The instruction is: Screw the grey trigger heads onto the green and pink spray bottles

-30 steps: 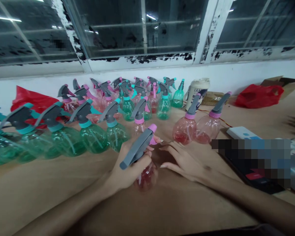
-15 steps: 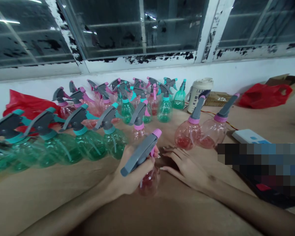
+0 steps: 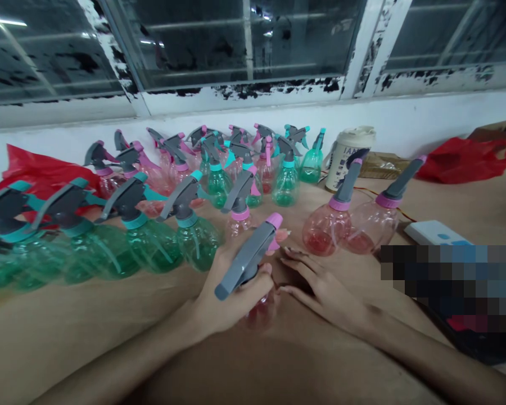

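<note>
My left hand (image 3: 231,287) is wrapped round the neck of a pink spray bottle (image 3: 261,312) with a grey sprayer head and pink nozzle. Its fingertips show beside the pink trigger, while the bottle leans slightly and its upper body is hidden by the hand. Close to the bottle's right side, my right hand (image 3: 320,284) rests low with fingers stretched out; I cannot tell whether its fingertips touch the bottle. Just beyond stands another pink spray bottle (image 3: 239,216). Two more pink bottles, one of them a tilted pink bottle (image 3: 326,230), stand past my right hand.
Green spray bottles (image 3: 152,247) form a row at left, with several more green and pink ones behind. A red plastic bag (image 3: 46,174), a paper cup (image 3: 348,157), another red bag (image 3: 468,160) and a white box (image 3: 436,233) surround them. Windows rise behind the table.
The fingers of my left hand have shifted up around the trigger, and the bottle has moved slightly right in view. My right hand keeps nearly the same pose. The view has tilted a little.
</note>
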`<action>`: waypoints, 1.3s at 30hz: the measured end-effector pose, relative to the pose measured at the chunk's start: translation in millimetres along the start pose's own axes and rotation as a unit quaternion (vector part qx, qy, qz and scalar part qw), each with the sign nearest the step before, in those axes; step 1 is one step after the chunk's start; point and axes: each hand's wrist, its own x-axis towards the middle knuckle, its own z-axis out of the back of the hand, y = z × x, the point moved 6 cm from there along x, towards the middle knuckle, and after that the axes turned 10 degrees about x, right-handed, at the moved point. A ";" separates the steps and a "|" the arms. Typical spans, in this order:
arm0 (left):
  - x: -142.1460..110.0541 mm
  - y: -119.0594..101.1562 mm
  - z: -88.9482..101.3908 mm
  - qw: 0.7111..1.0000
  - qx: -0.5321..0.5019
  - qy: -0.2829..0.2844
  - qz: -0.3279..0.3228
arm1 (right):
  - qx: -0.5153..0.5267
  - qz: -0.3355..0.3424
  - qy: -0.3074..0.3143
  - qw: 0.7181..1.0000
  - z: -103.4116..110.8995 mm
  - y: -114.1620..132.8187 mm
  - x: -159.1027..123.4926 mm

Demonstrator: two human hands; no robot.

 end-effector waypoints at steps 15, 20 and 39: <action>-5.0 -5.6 -4.0 0.998 -0.039 0.022 -0.033 | -0.069 0.030 -0.012 0.997 1.1 4.1 -5.3; -8.0 -4.2 -4.3 1.000 -0.019 0.012 -0.020 | -0.106 0.038 0.003 0.994 -1.7 4.9 -5.7; -0.4 -6.6 -0.4 0.997 -0.022 0.004 -0.069 | -0.155 0.044 0.023 0.987 -3.4 8.4 -8.3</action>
